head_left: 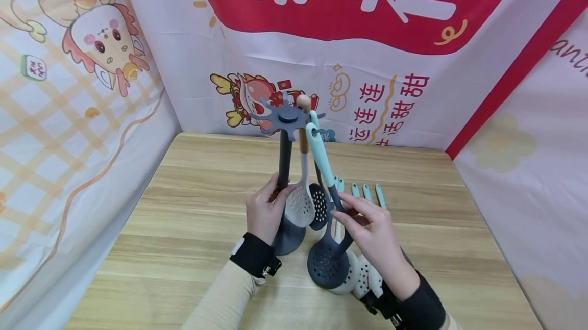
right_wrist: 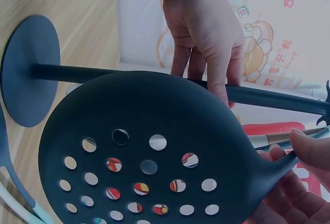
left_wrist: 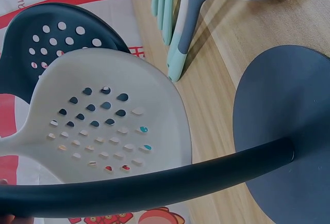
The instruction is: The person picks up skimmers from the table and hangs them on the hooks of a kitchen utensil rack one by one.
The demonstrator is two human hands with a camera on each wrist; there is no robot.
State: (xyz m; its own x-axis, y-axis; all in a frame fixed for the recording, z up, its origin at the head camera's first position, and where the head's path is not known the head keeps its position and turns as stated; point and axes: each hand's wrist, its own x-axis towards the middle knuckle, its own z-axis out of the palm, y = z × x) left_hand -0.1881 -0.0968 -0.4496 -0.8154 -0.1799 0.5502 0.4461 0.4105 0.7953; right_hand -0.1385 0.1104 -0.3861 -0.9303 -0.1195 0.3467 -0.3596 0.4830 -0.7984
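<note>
My left hand (head_left: 267,210) grips the dark upright pole of a utensil stand (head_left: 285,156) with a round base and a pronged hook top. My right hand (head_left: 373,225) pinches the neck of a dark skimmer (right_wrist: 139,105) with a mint handle; its handle end is close by the stand's hooks. In the head view its head is seen nearly edge-on. A white slotted spoon (head_left: 300,207) with a wooden handle hangs from the stand, near the left thumb. Behind it hangs another dark skimmer (left_wrist: 56,33), partly covered.
On the wooden table (head_left: 193,248), right of the stand, lies a dark skimmer (head_left: 323,269) with a mint handle. Beside it are several white utensils (head_left: 362,276) with mint handles, partly hidden by my right arm. Printed cloth (head_left: 184,65) surrounds the table's back and sides.
</note>
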